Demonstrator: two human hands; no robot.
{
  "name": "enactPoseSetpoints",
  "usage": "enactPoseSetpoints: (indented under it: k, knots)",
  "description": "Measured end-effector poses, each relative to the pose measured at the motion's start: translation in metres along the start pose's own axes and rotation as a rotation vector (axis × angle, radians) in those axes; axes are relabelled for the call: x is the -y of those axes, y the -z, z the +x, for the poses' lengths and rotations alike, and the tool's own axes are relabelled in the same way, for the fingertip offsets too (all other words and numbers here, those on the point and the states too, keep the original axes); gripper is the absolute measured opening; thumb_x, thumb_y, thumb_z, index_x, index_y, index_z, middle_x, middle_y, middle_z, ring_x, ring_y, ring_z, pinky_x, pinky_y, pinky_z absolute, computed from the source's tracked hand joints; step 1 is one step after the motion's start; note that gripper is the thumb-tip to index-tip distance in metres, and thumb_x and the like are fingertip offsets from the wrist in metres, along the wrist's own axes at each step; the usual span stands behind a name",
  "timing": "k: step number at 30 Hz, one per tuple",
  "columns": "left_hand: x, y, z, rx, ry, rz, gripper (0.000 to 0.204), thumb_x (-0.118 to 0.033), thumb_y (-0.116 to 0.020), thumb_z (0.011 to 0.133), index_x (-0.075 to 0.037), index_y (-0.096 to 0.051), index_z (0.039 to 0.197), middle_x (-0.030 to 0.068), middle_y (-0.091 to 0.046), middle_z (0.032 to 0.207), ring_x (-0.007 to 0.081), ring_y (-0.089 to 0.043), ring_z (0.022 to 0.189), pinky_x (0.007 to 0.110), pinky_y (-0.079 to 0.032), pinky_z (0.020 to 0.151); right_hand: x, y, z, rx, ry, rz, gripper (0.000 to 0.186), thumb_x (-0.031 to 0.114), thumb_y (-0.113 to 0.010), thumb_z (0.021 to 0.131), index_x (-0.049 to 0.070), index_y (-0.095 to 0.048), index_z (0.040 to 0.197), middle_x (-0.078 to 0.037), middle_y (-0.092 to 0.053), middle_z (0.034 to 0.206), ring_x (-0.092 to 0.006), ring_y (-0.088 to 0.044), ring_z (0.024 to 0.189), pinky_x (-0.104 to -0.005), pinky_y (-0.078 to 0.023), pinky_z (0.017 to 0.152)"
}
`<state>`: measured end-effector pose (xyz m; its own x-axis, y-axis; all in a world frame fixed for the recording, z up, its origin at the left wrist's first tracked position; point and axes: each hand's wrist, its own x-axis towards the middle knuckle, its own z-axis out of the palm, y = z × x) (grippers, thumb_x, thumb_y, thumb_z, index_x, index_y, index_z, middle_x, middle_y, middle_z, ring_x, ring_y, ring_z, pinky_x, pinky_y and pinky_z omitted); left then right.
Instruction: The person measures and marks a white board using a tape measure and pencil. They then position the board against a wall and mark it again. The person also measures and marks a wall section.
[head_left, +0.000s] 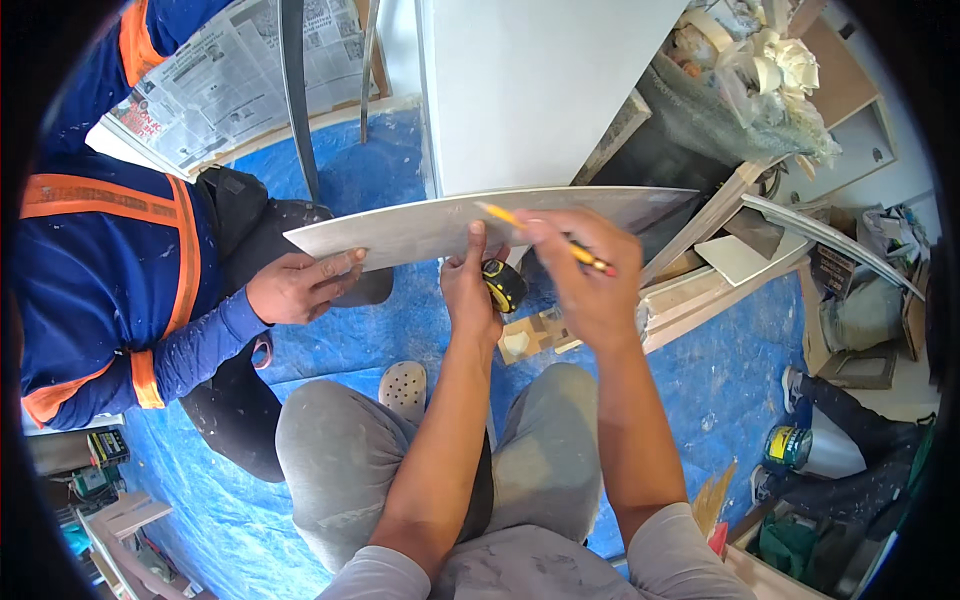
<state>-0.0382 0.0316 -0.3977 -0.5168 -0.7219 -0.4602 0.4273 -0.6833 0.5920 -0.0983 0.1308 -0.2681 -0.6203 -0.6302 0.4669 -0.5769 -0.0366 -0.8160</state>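
A: When locating the thin grey panel (420, 232), look where?

B: In front of the grey-trousered knees (345, 450), above the blue floor sheet (235, 530), overlapping in view the near end of a large white slab (535, 100).

A: State of the fingers?

B: Left hand (470, 295): closed on a yellow-and-black tape measure (505, 287), thumb laid against the panel. Right hand (590, 262): pinching a yellow pencil (500, 214), tip near the panel's upper edge. Contact of the tip: cannot tell.

A: Obstructions to the left?

B: At the panel's left end, a co-worker's hand (305, 287), fingers on the lower edge. Farther beyond, a newspaper-covered board (240, 85).

A: To the right?

B: Near the panel's right end, timber strips (690, 305), with a sack of scraps (690, 110) behind. Well apart, a can (788, 447) beside another person's legs (845, 415). Below the tape measure in view, a patterned piece (530, 338) on the floor.
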Motion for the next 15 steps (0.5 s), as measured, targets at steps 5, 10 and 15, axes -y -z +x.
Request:
enactPoseSetpoints:
  k: [5, 10, 15]
  knots:
    - [0.0, 0.003, 0.001, 0.0, 0.041, 0.002, 0.063, -0.038, -0.085, 0.087, 0.005, -0.05, 0.118, 0.0141, -0.064, 0.11, 0.0225, -0.071, 0.099, 0.033, -0.062, 0.08, -0.004, -0.021, 0.009, 0.05, 0.001, 0.116, 0.015, 0.011, -0.068, 0.096, -0.002, -0.076, 0.097, -0.009, -0.073, 0.086, -0.016, -0.065, 0.073, -0.0299, -0.051, 0.068]
    - [-0.002, -0.001, -0.004, 0.017, -0.008, 0.039, 0.068, -0.042, -0.084, 0.087, 0.005, -0.051, 0.123, 0.0152, -0.063, 0.114, 0.0268, -0.07, 0.103, 0.034, -0.061, 0.083, -0.039, 0.008, -0.018, -0.185, -0.236, 0.472, 0.032, 0.028, -0.061, 0.104, 0.0, -0.072, 0.094, -0.009, -0.069, 0.086, -0.0167, -0.06, 0.067, -0.0283, -0.049, 0.06]
    - [-0.005, 0.0, -0.006, -0.002, 0.038, 0.121, 0.083, -0.052, -0.081, 0.087, 0.006, -0.048, 0.138, 0.0199, -0.063, 0.124, 0.0293, -0.069, 0.106, 0.038, -0.06, 0.086, -0.098, 0.016, -0.049, -0.447, -0.928, 0.752, 0.052, 0.048, -0.061, 0.103, 0.001, -0.059, 0.127, -0.017, -0.064, 0.118, -0.0139, -0.059, 0.069, -0.0206, -0.042, 0.048]
